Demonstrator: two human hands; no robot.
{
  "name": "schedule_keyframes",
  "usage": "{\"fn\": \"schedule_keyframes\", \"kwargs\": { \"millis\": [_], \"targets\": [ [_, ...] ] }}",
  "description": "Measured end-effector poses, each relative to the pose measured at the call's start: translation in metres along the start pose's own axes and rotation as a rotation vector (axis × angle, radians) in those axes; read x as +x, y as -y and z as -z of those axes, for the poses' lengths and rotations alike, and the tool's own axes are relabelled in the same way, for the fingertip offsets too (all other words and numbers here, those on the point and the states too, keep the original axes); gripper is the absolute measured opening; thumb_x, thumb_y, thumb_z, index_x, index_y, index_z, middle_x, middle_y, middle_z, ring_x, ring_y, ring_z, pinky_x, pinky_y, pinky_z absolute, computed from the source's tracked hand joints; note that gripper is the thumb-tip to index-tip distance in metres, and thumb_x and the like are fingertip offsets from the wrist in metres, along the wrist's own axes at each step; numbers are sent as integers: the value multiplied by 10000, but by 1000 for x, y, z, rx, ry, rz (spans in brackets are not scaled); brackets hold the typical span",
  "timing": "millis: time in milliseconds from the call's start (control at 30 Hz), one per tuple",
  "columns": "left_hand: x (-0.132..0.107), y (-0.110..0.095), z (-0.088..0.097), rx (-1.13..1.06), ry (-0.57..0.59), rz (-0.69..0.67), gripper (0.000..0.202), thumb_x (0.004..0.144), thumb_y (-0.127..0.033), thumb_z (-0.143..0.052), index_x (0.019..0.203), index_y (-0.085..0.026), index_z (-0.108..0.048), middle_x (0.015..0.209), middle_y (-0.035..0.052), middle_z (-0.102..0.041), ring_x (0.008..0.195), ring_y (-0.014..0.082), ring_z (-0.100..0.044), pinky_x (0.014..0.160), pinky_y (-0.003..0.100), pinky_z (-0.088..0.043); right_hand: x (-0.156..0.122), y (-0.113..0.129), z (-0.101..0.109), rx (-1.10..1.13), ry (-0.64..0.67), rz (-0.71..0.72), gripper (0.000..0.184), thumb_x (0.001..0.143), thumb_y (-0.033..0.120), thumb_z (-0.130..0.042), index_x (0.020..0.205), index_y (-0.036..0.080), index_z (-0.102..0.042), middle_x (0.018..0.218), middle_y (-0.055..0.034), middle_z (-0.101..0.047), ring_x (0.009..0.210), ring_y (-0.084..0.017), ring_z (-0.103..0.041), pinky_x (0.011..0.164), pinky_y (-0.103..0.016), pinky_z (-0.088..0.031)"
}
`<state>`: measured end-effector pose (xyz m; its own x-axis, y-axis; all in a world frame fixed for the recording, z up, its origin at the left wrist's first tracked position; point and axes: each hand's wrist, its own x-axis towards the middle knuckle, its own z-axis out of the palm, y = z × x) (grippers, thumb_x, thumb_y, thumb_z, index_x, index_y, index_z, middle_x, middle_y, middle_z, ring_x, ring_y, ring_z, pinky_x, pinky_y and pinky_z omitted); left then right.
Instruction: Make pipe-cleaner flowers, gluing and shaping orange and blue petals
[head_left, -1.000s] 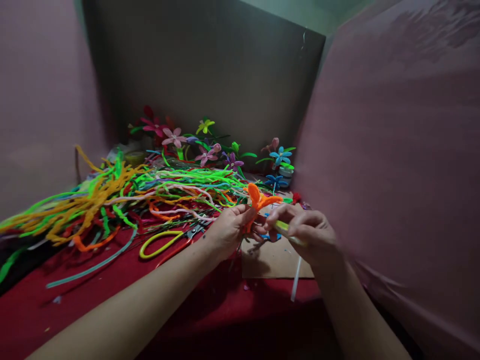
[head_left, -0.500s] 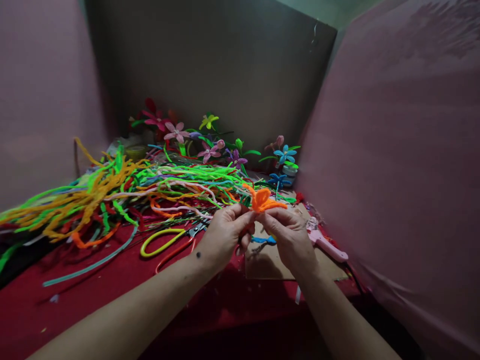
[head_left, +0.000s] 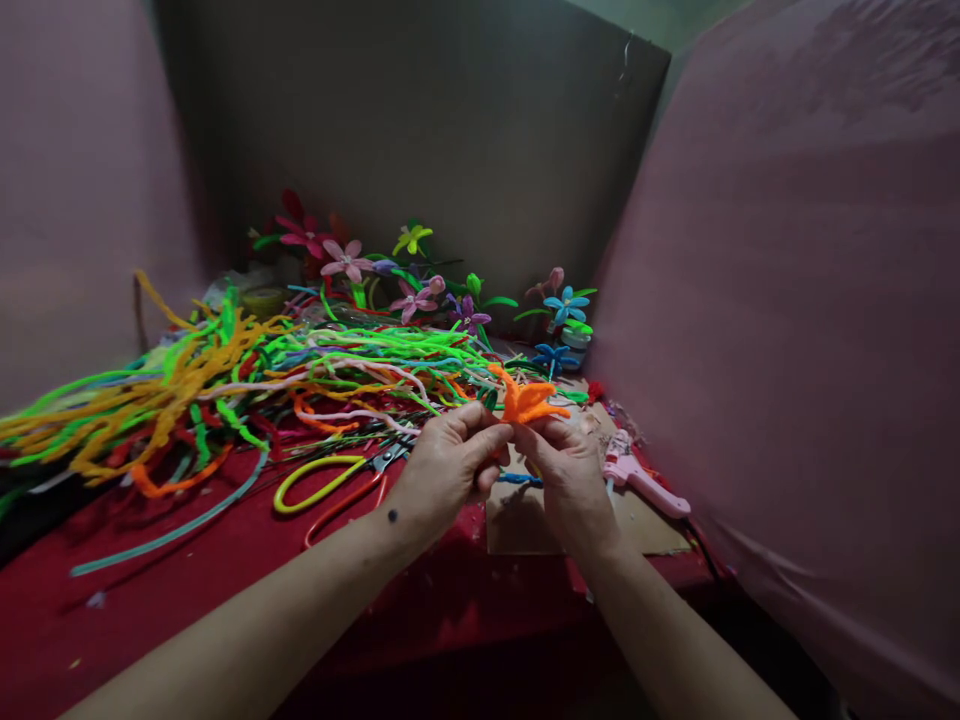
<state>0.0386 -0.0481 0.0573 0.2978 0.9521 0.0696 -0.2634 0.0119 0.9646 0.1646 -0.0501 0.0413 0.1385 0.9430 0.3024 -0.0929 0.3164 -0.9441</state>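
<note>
An orange pipe-cleaner flower (head_left: pixel 526 400) stands up between my two hands, its fuzzy petals spread upward and to the right. My left hand (head_left: pixel 450 458) is closed, thumb and fingers pinching at the flower's base. Beside it my right hand (head_left: pixel 571 480) is closed too, its fingertips meeting the same base from the right. A bit of dark green (head_left: pixel 489 399) shows at the left fingertips; how it joins the flower is hidden. Below the hands, a blue strip (head_left: pixel 520 479) lies over the cardboard (head_left: pixel 517 530).
Scissors (head_left: pixel 319 484) with yellow and red handles lie left of my hands on the red cloth (head_left: pixel 247 590). A heap of colourful pipe cleaners (head_left: pixel 180 390) fills the left. Finished flowers (head_left: pixel 346 260) stand behind. A pink glue gun (head_left: pixel 649 483) rests at right.
The orange petals have turned and look more spread out. My right hand has shifted slightly left, and the whole view has moved a little.
</note>
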Motion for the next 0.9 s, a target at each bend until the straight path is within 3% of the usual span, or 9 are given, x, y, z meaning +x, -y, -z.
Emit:
{"fn": "schedule_keyframes", "kwargs": {
  "millis": [300,500,600,733,900],
  "targets": [
    [-4,0,-3,-49,-6,-58,230,800,-257,-568,655,-166,-413,491,-88,-427,355,0,-278,352,140,-200,0,-8,-5,34,-30,77,119,685,288,-706,666,176,-670,637,27,-557,593,-87,-453,607,-227,-403],
    [-2,0,0,-66,-21,-61,262,794,-299,-584,633,-154,-438,468,-88,-377,369,2,-263,362,141,-197,-4,-3,-8,-126,-75,178,116,715,262,-676,633,181,-670,652,10,-559,671,-116,-483,646,-244,-413],
    [-2,-1,2,-110,3,-40,231,796,-289,-586,662,-154,-455,477,-88,-375,362,0,-232,357,145,-168,-6,-2,-8,-128,-36,195,67,741,251,-655,734,197,-693,729,1,-592,724,-122,-512,686,-249,-426],
    [0,-2,7,-181,98,7,196,817,-296,-567,718,-163,-461,485,-89,-386,351,0,-178,360,160,-109,-5,-3,-5,28,42,142,121,720,239,-684,838,226,-708,838,-6,-650,814,-141,-562,787,-286,-445],
    [3,0,12,-213,173,29,237,826,-311,-564,687,-158,-450,482,-79,-400,349,2,-177,359,160,-109,-2,1,-5,148,31,41,105,647,221,-740,752,226,-732,770,15,-669,741,-121,-568,748,-261,-451]
  ]
}}
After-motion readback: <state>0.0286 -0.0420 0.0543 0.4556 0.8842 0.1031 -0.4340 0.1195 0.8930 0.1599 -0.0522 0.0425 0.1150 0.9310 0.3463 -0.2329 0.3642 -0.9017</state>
